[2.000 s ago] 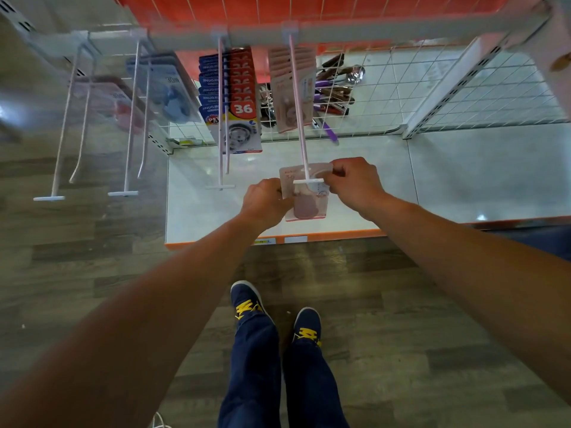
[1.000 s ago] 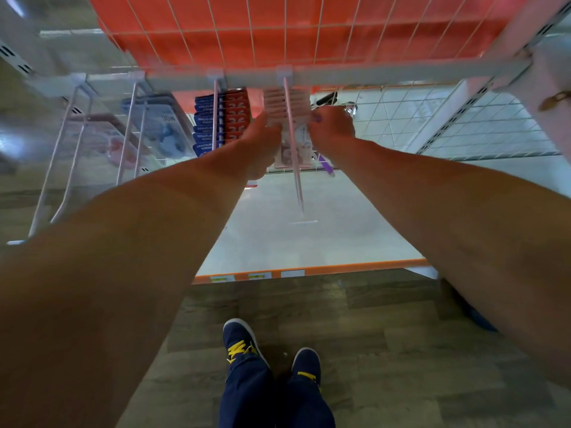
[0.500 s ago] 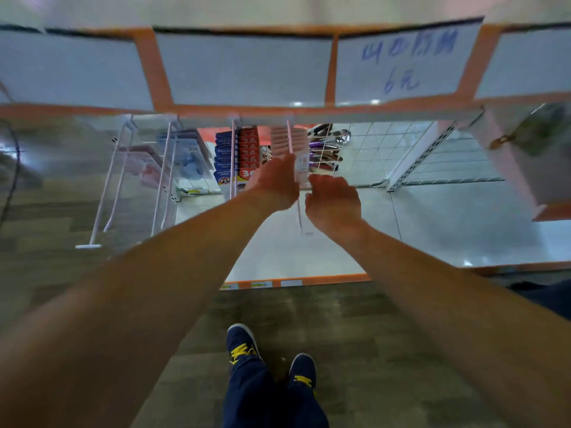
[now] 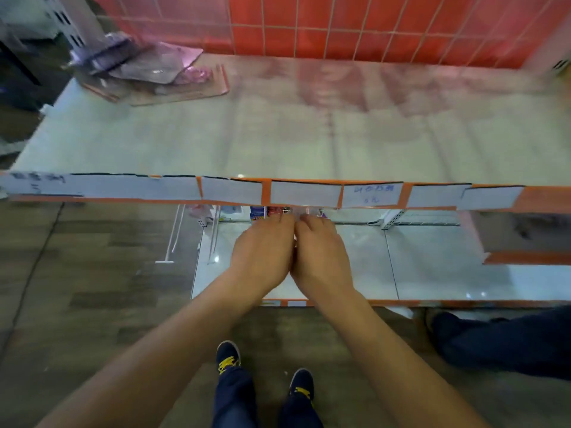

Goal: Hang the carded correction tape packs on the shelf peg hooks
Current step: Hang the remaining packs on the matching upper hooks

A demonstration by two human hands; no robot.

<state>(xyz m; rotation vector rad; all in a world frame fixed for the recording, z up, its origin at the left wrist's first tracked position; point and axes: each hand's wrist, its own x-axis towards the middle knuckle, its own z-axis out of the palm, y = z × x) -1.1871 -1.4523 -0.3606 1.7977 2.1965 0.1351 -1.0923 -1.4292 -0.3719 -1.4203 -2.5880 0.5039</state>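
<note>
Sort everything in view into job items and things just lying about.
Job: left hand, right hand, pale carded packs mostly hidden behind the hands, empty peg hooks.
Lying about: clear wrappers on the upper shelf, price labels, blue and red packs, another person's leg.

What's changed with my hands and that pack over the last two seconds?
Both hands slid the pack from the hook's tip toward its back end. Left hand and right hand now reach side by side under the upper shelf edge; whether their fingers hold anything is hidden. Feet stayed put.
</note>
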